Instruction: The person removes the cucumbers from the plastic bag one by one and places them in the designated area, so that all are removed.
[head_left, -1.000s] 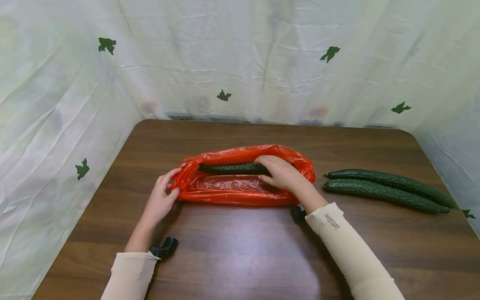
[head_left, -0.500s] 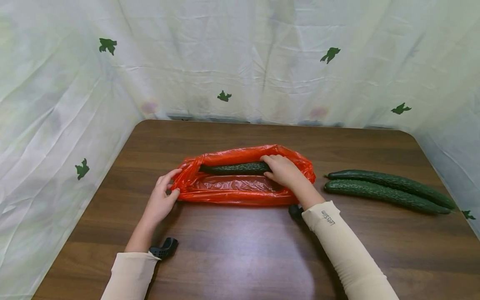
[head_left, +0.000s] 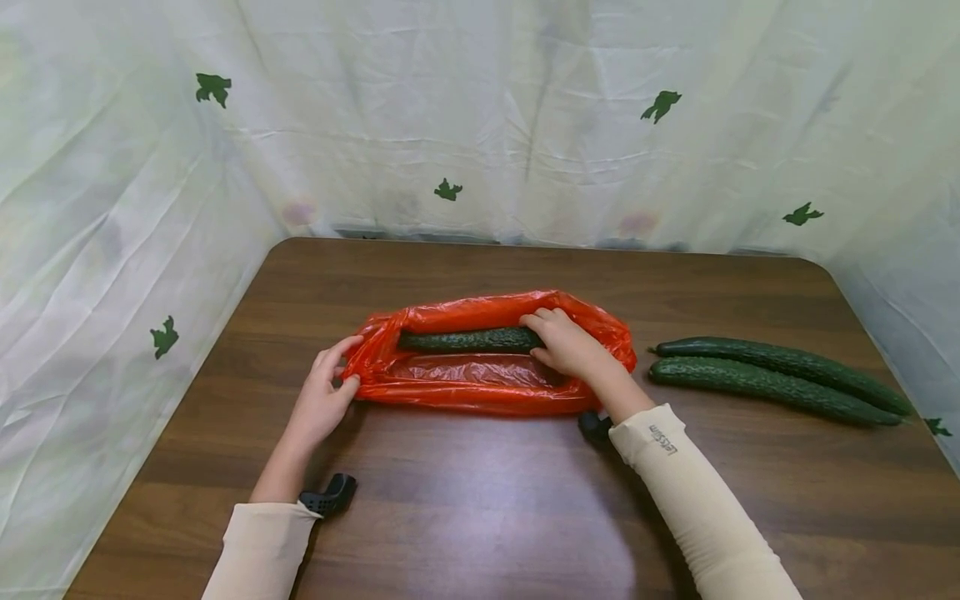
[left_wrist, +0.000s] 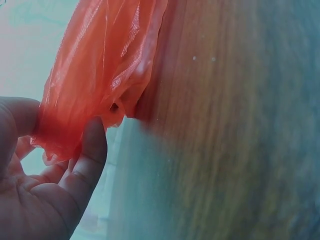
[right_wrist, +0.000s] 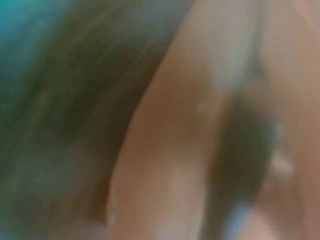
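In the head view a red plastic bag (head_left: 480, 398) lies on its side on the table, its mouth spread wide. One cucumber (head_left: 465, 341) lies lengthwise inside it, along the far side. My left hand (head_left: 322, 398) pinches the bag's gathered left end; the left wrist view shows thumb and fingers around the red film (left_wrist: 95, 75). My right hand (head_left: 566, 343) reaches into the bag and grips the cucumber near its right end, which the hand hides. The right wrist view is blurred, with a dark green patch between the fingers (right_wrist: 170, 150).
Two more cucumbers (head_left: 780, 387) lie side by side to the right of the bag on the brown wooden table (head_left: 465, 492). A pale curtain (head_left: 480, 108) with green bird shapes hangs behind and on both sides. Black devices (head_left: 330, 496) sit at both wrists.
My right hand has shifted slightly to the right along the cucumber, baring more of it. The left hand keeps its place on the bag.
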